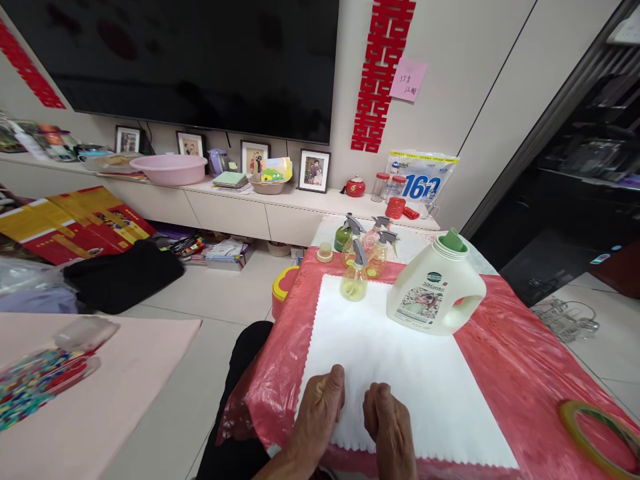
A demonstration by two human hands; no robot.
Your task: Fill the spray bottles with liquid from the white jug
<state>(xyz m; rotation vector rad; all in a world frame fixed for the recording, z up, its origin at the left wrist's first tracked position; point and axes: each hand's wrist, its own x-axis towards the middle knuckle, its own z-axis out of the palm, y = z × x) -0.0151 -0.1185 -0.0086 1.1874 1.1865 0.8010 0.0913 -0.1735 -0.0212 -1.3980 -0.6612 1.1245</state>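
Observation:
Both of my hands rest on a white zigzag-edged cloth (400, 360) spread over a table with a red plastic cover (515, 367). My left hand (320, 407) lies near the cloth's front edge, fingers curled under, thumb on top. Beside it, my right hand (387, 420) is curled into a loose fist. Nothing shows in either hand. At the cloth's far edge stand a white detergent jug (435, 290) with a green cap and a small yellow spray bottle (354, 277).
More spray bottles (373, 240) cluster behind on the table. A roll of tape (597, 427) lies at the front right. A low cabinet (230, 210) with photo frames and a pink basin (169, 168) runs along the wall under a large TV. A pink table (115, 373) stands at left.

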